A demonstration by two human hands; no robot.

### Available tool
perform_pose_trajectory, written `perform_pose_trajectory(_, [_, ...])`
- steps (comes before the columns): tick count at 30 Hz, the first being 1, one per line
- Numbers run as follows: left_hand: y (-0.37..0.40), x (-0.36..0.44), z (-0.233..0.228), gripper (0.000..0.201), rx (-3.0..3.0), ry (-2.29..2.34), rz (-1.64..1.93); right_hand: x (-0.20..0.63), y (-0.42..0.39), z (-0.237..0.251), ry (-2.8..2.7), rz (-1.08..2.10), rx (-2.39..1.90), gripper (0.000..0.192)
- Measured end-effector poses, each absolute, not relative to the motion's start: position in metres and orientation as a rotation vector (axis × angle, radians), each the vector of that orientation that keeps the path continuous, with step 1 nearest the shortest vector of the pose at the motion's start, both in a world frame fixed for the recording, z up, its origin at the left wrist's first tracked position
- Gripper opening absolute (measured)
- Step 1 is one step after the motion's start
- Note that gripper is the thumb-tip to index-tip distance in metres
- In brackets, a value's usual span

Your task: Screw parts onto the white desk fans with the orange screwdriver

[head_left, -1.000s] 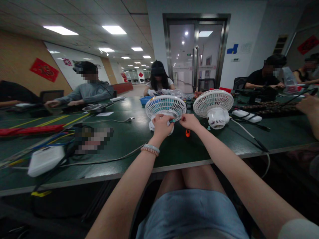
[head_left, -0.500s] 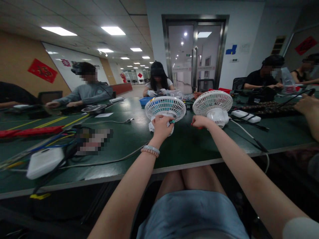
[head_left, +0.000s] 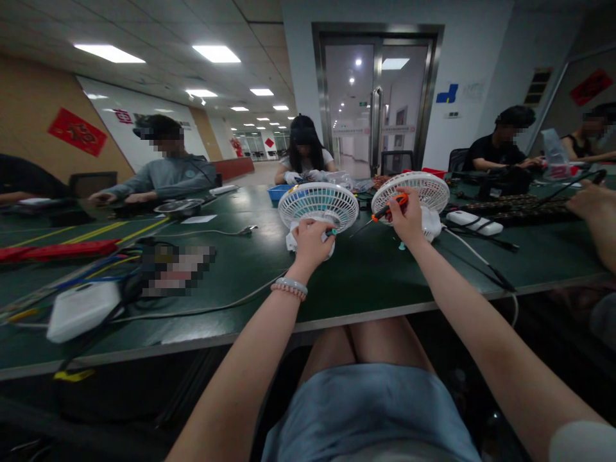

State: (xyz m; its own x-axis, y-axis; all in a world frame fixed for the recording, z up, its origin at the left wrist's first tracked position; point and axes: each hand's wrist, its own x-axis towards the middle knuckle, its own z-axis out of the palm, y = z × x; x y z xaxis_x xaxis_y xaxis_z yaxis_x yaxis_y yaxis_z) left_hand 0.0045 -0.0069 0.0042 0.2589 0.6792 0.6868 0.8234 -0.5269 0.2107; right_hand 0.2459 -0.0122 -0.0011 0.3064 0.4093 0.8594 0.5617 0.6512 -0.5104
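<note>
A white fan (head_left: pixel 318 204) with a round grille stands on the green table in front of me. My left hand (head_left: pixel 312 242) is closed around the housing behind its grille. A small teal-ended piece (head_left: pixel 330 232) shows by that thumb; whether it belongs to the fan I cannot tell. My right hand (head_left: pixel 408 217) grips a screwdriver (head_left: pixel 391 207) by its orange and black handle, the thin shaft pointing left and down toward the first fan, its tip apart from it. Behind that hand stands a second white fan (head_left: pixel 430 192), partly covered by it, with a small teal part (head_left: pixel 402 246) below.
A white power strip (head_left: pixel 474 223) and black cables lie to the right. On the left are a white box (head_left: pixel 85 311), tangled wires and a red strip (head_left: pixel 58 250). Across the table, a gloved person (head_left: pixel 308 154) works behind a blue bin (head_left: pixel 279 194). Other people sit at both sides.
My right hand has risen from the tabletop beside the second fan to in front of its grille, and the screwdriver now shows clearly in it. My left hand keeps its hold on the first fan.
</note>
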Motion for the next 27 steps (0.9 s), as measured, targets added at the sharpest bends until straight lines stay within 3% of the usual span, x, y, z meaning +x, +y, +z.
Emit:
perform_pose_trajectory(7, [-0.006, 0.005, 0.004, 0.022, -2.330, -1.405, -1.130, 0.223, -0.013, -0.007, -1.267, 0.192, -0.753, 0.035])
perform_pose_trajectory(27, [-0.004, 0.004, 0.003, 0.022, -2.313, -1.394, -1.129, 0.222, -0.014, -0.009, -1.237, 0.209, -0.742, 0.031])
